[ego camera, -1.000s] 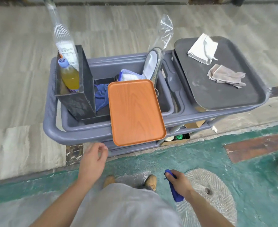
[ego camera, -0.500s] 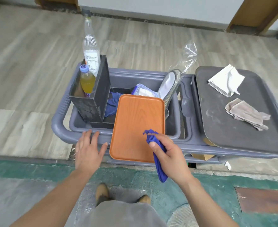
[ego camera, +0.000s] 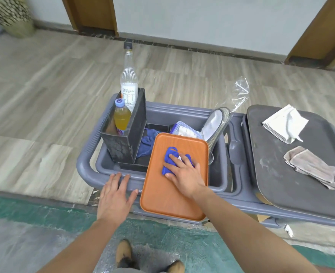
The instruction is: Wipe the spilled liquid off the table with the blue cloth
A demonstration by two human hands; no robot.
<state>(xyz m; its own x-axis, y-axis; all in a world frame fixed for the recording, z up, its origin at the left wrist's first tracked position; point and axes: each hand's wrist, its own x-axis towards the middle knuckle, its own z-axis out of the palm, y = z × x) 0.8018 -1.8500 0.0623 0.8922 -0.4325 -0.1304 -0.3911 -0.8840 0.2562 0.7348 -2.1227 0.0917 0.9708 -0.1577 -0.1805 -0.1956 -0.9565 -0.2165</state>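
Note:
A blue cloth [ego camera: 169, 157] lies bunched on an orange wood-grain tray [ego camera: 169, 196] that rests across the front rim of a grey plastic cart [ego camera: 87, 168]. My right hand [ego camera: 183, 172] presses flat on the cloth, fingers spread over it, near the tray's far half. Flat on the cart's front rim, just left of the tray, lies my left hand [ego camera: 116, 196], fingers apart and holding nothing. No spilled liquid is visible on the tray.
In the cart's bin stand a black box [ego camera: 126, 134] with a clear bottle [ego camera: 128, 81] and a yellow drink bottle [ego camera: 121, 116], another blue rag [ego camera: 148, 144], a lidded container [ego camera: 184, 130] and a slipper [ego camera: 215, 124]. A dark tray [ego camera: 300, 186] at right holds two folded cloths.
My right hand came up from beside my leg with the blue cloth and now presses it flat on the orange tray. My left hand settled on the cart's rim.

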